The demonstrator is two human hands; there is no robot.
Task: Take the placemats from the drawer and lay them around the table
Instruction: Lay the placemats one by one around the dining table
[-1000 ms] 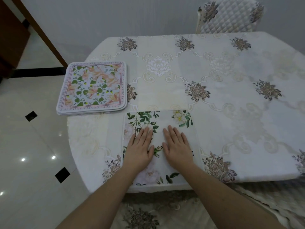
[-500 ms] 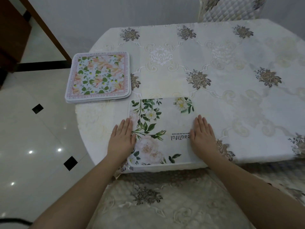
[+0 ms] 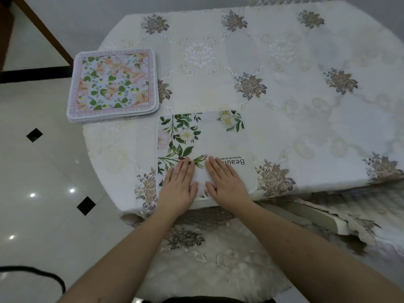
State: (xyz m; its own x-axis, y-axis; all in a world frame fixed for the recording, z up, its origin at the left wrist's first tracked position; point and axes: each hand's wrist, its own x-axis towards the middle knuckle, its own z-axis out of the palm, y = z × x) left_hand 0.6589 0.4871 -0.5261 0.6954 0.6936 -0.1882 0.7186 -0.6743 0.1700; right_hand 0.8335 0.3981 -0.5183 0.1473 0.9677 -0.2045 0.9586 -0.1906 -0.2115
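- Pressing flat on the white floral placemat [image 3: 205, 149], both hands lie side by side in the lower centre of the head view, palms down, fingers straight and close together.
- Left hand [image 3: 178, 186]: spread on the near left part of the mat, fingertips reaching the green leaf sprigs printed there; nothing is gripped.
- Right hand [image 3: 226, 184]: spread on the near middle of the mat, fingertips covering part of the upside-down word that begins "Beau"; nothing is gripped.
- The two hands are just beside each other, thumbs nearly meeting, with a narrow strip of mat showing between them.
- The white floral placemat sits on the near edge of the table [image 3: 306, 119], at the centre of the frame, its near edge close to the table's rim.
- Stack of placemats [image 3: 112, 84]: square, with orange flowers, green leaves and a lettered border, lying at the upper left of the frame on the table's left edge, apart from the single mat; layered edges show at its near side.
- Tablecloth [image 3: 284, 62]: pale, embroidered with brownish flower motifs, covering the whole table and hanging over the rim.
- Chair seat [image 3: 207, 259]: cushioned and embroidered, at the bottom centre beneath the forearms.
- Floor [image 3: 43, 171]: glossy pale tiles with small black diamond insets, at the left of the frame.
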